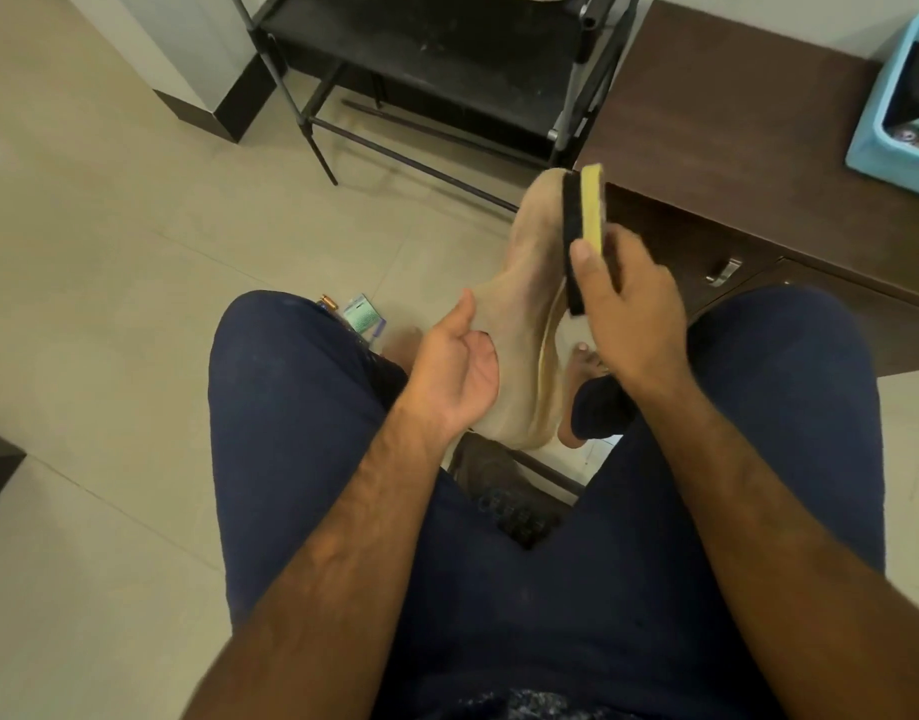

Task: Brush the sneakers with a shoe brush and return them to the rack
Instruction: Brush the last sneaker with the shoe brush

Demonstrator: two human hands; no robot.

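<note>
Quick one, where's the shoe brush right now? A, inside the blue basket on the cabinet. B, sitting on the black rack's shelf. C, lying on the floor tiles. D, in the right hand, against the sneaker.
D: the right hand grips the brush, with its black bristles laid against the tan sneaker that the left hand holds up by the heel.
</note>
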